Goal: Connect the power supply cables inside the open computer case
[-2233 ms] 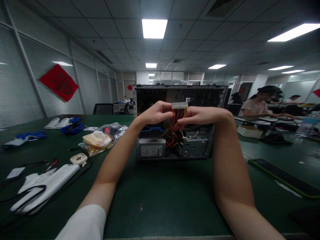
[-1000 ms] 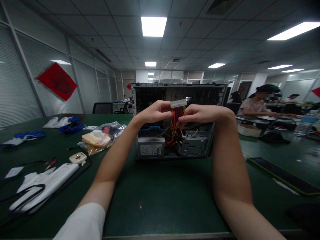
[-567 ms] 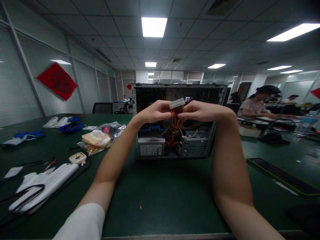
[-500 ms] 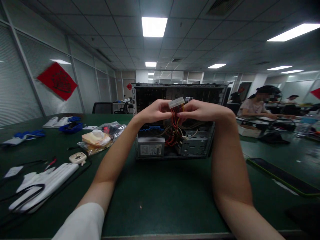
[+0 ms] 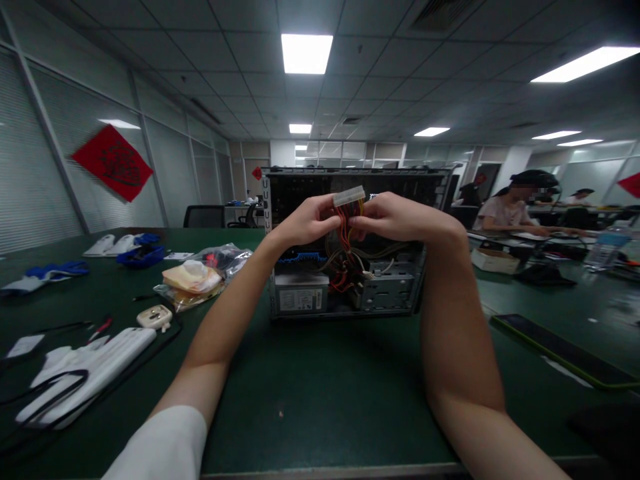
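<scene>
An open computer case (image 5: 267, 220) lies on its side on the green table, its inside facing me. In front of it, both hands hold up a white multi-pin power connector (image 5: 349, 196) with a bundle of red, yellow and orange wires (image 5: 345, 233). My left hand (image 5: 313, 220) pinches it from the left. My right hand (image 5: 387, 217) grips the wires just below the connector from the right. The bundle runs down toward the power supply (image 5: 301, 293) at lower left in the case. A metal drive cage (image 5: 387, 290) sits at lower right.
On the left of the green table (image 5: 320, 407) lie a white power strip (image 5: 95, 377), a cream plug adapter (image 5: 154, 317), plastic-bagged items (image 5: 195, 277) and blue-white gloves (image 5: 57, 270). At right are a dark flat panel (image 5: 560, 350) and an open box (image 5: 495, 260). Another person (image 5: 515, 207) sits beyond.
Both hands have lifted the connector slightly upward, and it is tilted a little differently. The view has shifted slightly; the case stays in place.
</scene>
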`<state>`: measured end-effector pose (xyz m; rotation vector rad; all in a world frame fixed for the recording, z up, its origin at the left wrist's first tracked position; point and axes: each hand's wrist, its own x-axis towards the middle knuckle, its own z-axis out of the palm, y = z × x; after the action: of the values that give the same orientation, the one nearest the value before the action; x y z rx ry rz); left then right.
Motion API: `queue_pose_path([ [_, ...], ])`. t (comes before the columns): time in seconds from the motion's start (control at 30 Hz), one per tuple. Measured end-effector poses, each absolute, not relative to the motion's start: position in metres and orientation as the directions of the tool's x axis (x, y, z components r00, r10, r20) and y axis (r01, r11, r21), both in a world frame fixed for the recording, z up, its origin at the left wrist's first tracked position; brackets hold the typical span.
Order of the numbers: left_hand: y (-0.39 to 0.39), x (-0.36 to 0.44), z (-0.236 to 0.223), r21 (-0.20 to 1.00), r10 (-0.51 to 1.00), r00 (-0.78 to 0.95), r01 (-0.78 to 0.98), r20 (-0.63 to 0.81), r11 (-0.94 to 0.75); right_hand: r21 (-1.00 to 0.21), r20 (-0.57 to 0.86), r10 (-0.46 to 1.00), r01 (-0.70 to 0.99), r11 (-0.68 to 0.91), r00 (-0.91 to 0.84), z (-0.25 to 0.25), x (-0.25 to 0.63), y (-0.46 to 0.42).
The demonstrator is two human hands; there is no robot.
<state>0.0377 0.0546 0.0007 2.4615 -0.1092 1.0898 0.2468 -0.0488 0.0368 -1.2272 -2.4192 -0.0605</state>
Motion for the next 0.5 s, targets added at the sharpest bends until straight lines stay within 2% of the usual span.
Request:
queue_pose_path([
  [0.1, 0.054, 0.040, -0.001, 0.340, 0.123, 0.653, -0.216, 0.747, -0.915, -0.161, 0.392, 0.756, 0.770, 0.617, -0.524, 0.036, 0.249, -0.048],
  [0.23, 0.052, 0.040, -0.003, 0.394, 0.143, 0.664, -0.245, 0.734, -0.886, -0.182, 0.353, 0.759, 0.756, 0.629, -0.547, 0.033, 0.252, -0.043],
  [0.5, 0.047, 0.037, -0.001, 0.386, 0.161, 0.652, -0.217, 0.741, -0.896, -0.356, 0.357, 0.733, 0.641, 0.680, -0.578, 0.032, 0.252, -0.038],
])
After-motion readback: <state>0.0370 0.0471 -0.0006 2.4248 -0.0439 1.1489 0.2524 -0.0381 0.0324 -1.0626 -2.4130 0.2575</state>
